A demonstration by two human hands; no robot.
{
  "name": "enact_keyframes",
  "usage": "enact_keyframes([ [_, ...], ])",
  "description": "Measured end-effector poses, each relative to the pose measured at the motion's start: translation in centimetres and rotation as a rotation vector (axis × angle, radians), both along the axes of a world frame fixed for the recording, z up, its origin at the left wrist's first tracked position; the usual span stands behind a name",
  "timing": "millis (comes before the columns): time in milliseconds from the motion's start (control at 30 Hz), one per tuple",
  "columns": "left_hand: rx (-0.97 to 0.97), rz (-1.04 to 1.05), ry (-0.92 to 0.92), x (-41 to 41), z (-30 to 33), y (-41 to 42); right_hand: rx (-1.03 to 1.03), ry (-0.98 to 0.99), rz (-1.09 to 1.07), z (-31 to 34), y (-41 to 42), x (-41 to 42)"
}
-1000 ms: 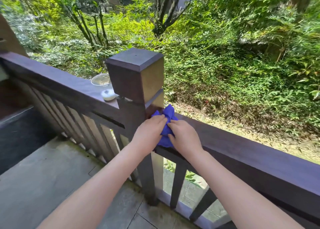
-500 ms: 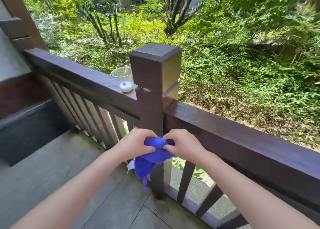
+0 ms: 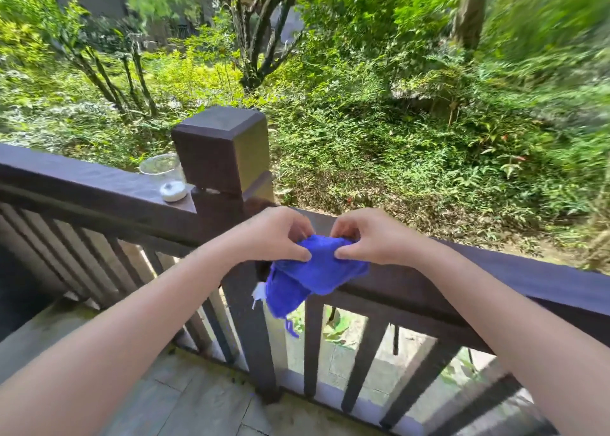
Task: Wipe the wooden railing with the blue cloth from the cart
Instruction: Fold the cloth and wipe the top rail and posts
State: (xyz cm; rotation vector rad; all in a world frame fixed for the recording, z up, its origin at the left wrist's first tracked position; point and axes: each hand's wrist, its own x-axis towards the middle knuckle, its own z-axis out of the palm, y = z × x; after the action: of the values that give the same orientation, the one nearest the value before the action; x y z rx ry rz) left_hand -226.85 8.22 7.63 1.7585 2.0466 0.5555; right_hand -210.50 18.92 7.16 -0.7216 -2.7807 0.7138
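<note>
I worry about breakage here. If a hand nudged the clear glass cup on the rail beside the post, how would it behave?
The clear glass cup looks thin-walled, so probably light and fragile. It stands on the narrow dark wooden rail, so a push could likely send it off the edge. The small white round object beside it might roll or slide too.

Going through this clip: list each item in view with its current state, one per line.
blue cloth: bunched, held off the rail by both hands
left hand: pinching the cloth
right hand: pinching the cloth
wooden railing: not being wiped
glass: upright on the rail beside the post
small white object: resting on the rail
</note>
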Motion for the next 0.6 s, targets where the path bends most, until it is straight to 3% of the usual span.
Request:
enact_keyframes([
  [300, 0.141, -0.278, 0.243, 14.1, 5.9, 4.7, 0.132, -0.022, -0.281, 5.5, -0.1, 15.7],
  [600, 0.163, -0.589, 0.121, 35.3, 4.2, 4.7, 0.099, -0.084, -0.591, 4.5, -5.4, 37.7],
])
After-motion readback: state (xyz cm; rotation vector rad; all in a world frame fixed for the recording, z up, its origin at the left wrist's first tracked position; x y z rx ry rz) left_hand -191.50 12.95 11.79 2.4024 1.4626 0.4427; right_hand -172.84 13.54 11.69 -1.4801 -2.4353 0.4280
